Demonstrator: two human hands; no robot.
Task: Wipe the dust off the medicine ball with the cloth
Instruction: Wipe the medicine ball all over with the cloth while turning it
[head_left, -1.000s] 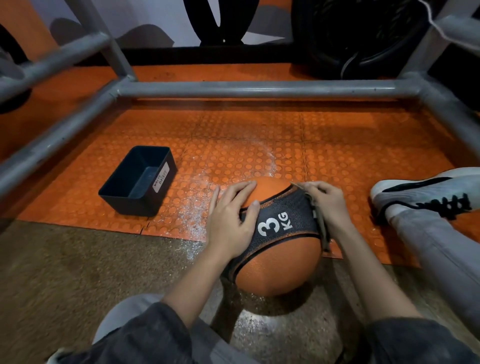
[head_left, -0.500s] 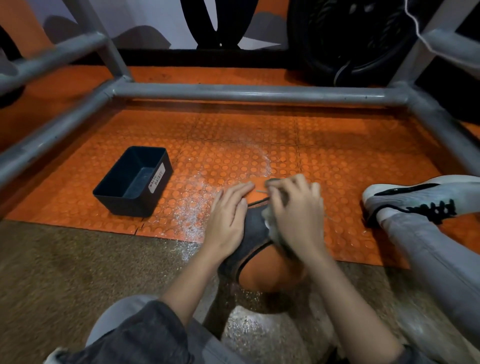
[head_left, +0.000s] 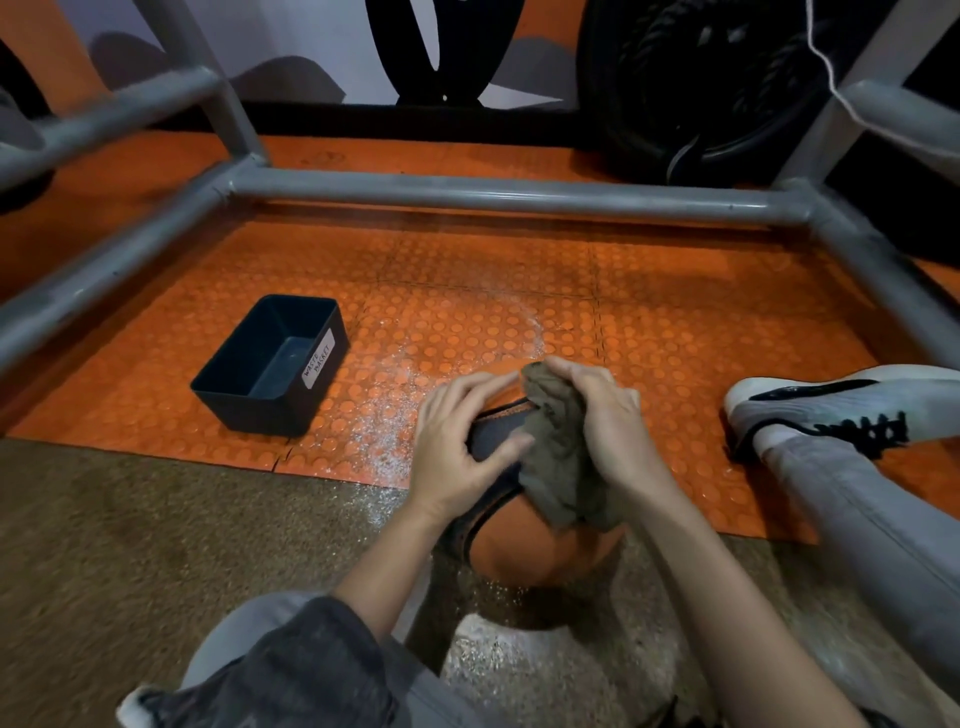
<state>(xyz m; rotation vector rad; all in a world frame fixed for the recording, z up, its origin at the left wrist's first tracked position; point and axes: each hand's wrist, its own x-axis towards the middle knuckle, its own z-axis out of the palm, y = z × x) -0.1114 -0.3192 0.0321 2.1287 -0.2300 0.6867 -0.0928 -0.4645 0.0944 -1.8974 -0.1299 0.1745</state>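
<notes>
An orange medicine ball (head_left: 540, 551) with a dark grey band lies on the floor at the edge of the orange studded mat (head_left: 519, 280). My left hand (head_left: 457, 447) rests flat on the ball's left side, fingers spread over the band. My right hand (head_left: 608, 421) grips a bunched olive-brown cloth (head_left: 558, 462) and presses it on the top of the ball. The cloth hangs down over the band and hides its "3 KG" marking.
A black plastic bin (head_left: 270, 364) labelled "waste basket" stands on the mat to the left. White dust (head_left: 384, 421) lies scattered on the mat between bin and ball. A grey metal tube frame (head_left: 493, 195) surrounds the mat. My right leg and white shoe (head_left: 841, 410) stretch out at the right.
My right hand brought the cloth from the ball's right side over its top; the cloth now hangs spread over the band. My left hand stayed on the ball.
</notes>
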